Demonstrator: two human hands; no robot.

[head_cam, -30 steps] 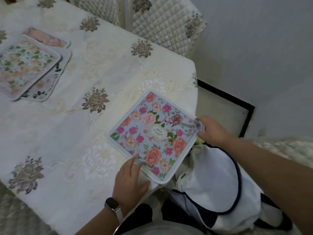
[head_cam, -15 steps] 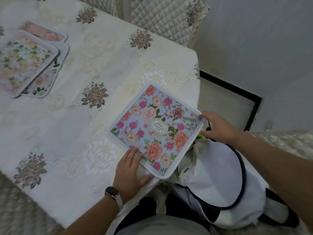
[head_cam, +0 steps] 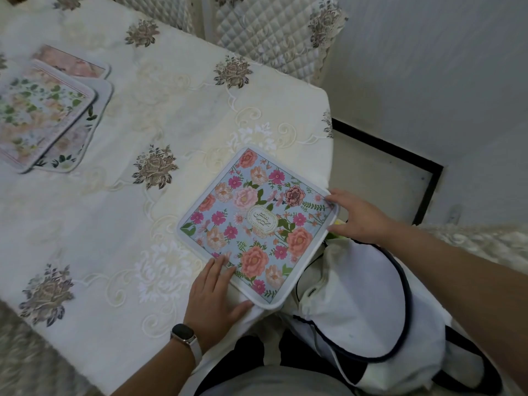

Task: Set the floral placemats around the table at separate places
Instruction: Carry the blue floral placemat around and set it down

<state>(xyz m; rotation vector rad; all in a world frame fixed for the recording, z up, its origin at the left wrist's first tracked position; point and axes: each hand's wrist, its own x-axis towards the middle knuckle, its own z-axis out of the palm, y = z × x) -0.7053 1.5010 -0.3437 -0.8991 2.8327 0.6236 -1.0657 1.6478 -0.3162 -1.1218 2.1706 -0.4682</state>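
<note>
A blue floral placemat [head_cam: 257,224] with pink and peach roses lies near the table's right front corner, turned like a diamond, its near corner overhanging the edge. My left hand [head_cam: 214,298] rests flat on its near left edge, fingers spread. My right hand [head_cam: 357,218] holds its right corner between thumb and fingers. A stack of three pale floral placemats [head_cam: 43,115] lies at the far left of the table [head_cam: 120,212].
A cream embroidered tablecloth covers the table. A quilted chair back [head_cam: 271,32] stands behind the far edge. A white bag with dark trim [head_cam: 365,304] sits on my lap by the table corner. A grey wall and black-framed floor panel [head_cam: 400,155] are at the right.
The blue placemat has shifted slightly on the table corner while both hands stay on its edges. The view has also moved a little.
</note>
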